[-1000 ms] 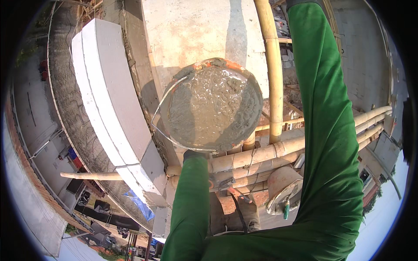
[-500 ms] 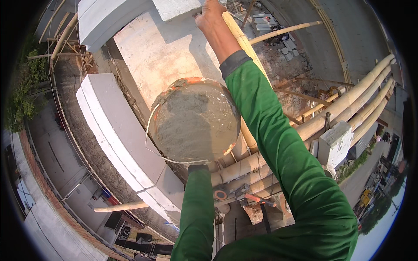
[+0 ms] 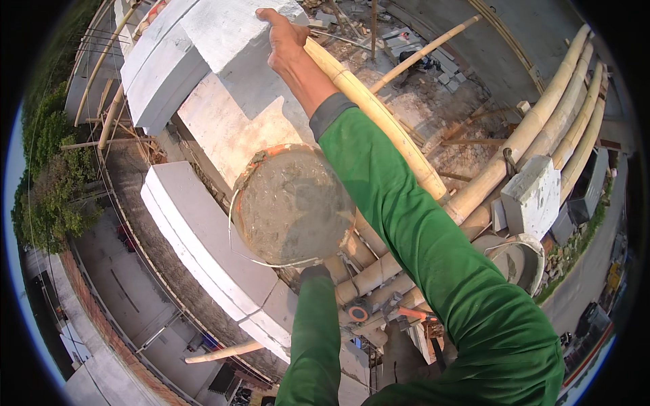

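My right hand (image 3: 288, 42) grips the near right edge of a white block (image 3: 233, 30), its thumb stretched over the top face and its other fingers partly hidden. The block adjoins a curved white masonry piece (image 3: 166, 81). A round bucket (image 3: 261, 159) of wet grey mortar (image 3: 291, 210) sits below my right forearm, its wire handle (image 3: 231, 230) hanging over the near left side. My left sleeve (image 3: 313, 331) reaches up to the bucket's near rim. The bucket hides my left hand, so its fingers do not show.
Bamboo poles (image 3: 528, 155) run along the right, with a pale block (image 3: 535, 196) on them and a second mortar bucket (image 3: 535, 257) nearby. A hammer (image 3: 399, 308) and a round tape measure (image 3: 357, 311) lie near my body. Another curved white piece (image 3: 210, 237) borders the left. Ground lies far below.
My right hand has moved left and nearer, and the white block shows further left and nearer too. The whole view has shifted, bringing the second bucket into sight.
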Action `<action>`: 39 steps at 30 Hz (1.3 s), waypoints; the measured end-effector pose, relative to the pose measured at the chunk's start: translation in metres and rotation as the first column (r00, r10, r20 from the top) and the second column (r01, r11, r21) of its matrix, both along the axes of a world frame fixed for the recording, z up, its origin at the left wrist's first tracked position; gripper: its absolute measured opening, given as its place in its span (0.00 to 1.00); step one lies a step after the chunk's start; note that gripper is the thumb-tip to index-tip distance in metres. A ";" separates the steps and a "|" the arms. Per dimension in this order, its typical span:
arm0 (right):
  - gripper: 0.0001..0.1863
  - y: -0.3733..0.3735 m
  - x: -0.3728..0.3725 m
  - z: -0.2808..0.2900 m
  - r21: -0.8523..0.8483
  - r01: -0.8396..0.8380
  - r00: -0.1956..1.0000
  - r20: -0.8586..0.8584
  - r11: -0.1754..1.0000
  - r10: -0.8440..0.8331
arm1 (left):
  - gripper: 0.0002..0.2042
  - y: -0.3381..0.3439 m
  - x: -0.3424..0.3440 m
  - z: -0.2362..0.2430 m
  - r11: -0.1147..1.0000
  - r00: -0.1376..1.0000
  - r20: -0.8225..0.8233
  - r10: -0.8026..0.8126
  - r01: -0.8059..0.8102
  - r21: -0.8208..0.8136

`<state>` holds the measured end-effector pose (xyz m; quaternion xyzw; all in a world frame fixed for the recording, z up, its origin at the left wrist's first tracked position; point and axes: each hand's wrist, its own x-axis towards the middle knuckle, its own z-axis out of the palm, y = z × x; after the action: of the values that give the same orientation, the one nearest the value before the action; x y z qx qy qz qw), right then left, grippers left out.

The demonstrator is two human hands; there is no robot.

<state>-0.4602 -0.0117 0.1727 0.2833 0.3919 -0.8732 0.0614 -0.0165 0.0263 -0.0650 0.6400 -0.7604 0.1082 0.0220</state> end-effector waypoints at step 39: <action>0.49 0.608 0.641 0.273 0.519 -0.788 0.509 0.248 0.331 0.824 | 0.40 0.385 0.352 0.422 0.200 -0.415 0.092 0.905 0.607 0.769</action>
<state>0.1810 0.5963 0.4457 0.0295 0.7235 -0.5723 0.3849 0.3355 0.4114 0.3573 0.5075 0.0574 -0.8337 0.2101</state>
